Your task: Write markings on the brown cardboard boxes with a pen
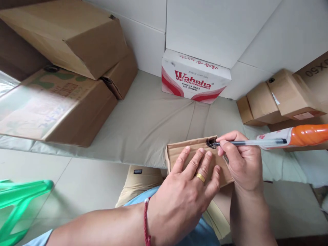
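On the front edge of the cloth-covered surface a small cardboard box (pixel 176 150) lies tilted, close to my body. My left hand (pixel 189 184) rests flat on its top with the fingers spread. Between thumb and fingers, my right hand (pixel 243 160) grips a pen (pixel 258 142) with a clear barrel and a dark end. The pen's tip touches a dark, rough patch (pixel 211 142) at the box's far right corner. Whether that patch is ink or a hole, I cannot tell. My left palm covers much of the box's top.
Behind the box stands a white and red Wahaha carton (pixel 194 77) against the wall. Large cardboard boxes (pixel 82 109) are stacked at left, smaller ones (pixel 266 102) at right. An orange-and-white bottle (pixel 310 135) is beside my right hand. A green plastic stool (pixel 23 198) sits at lower left.
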The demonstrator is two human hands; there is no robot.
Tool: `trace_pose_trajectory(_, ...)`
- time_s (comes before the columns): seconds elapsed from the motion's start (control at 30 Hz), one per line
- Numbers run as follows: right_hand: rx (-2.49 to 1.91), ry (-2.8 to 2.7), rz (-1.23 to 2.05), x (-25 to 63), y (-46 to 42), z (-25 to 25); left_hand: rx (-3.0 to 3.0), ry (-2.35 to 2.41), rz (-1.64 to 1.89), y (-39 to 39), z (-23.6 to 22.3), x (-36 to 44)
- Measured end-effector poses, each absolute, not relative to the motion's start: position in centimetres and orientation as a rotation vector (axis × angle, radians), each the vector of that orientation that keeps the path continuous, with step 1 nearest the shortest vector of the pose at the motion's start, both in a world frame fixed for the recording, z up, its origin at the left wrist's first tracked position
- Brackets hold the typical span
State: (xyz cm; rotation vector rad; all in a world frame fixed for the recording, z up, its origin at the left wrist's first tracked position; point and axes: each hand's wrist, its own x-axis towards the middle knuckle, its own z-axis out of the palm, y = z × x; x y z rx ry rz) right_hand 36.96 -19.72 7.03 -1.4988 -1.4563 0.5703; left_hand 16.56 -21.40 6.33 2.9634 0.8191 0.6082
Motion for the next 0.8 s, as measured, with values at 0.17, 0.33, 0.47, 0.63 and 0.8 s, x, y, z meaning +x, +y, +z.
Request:
trace_pose_trajectory(0.17, -1.547, -1.552, 0.510, 36.71, -19.77, 7.33, 2.949, 0.813, 0.638, -21.41, 6.20, 16.58)
trace_pose_trajectory(0.33, -1.566, -1.618, 0.468, 36.47, -19.70, 7.55, 2.955, 0.822, 0.646, -21.54, 6.03, 16.60)
trace_pose_trajectory(0.47, -1.582, -1.659, 0.433, 36.26, -19.62, 7.73, 2.961, 0.824, 0.655, -21.59, 5.91, 16.60)
trace_pose_trajectory(0.63, -1.603, -1.634, 0.360, 36.27, -19.90, 7.44, 2.952, 0.831, 0.669, -21.54, 5.98, 16.53)
trace_pose_trajectory(0.8, -1.604, -1.586, 0.326, 36.26, -20.20, 7.33, 2.950, 0.826, 0.658, -21.55, 6.10, 16.48)
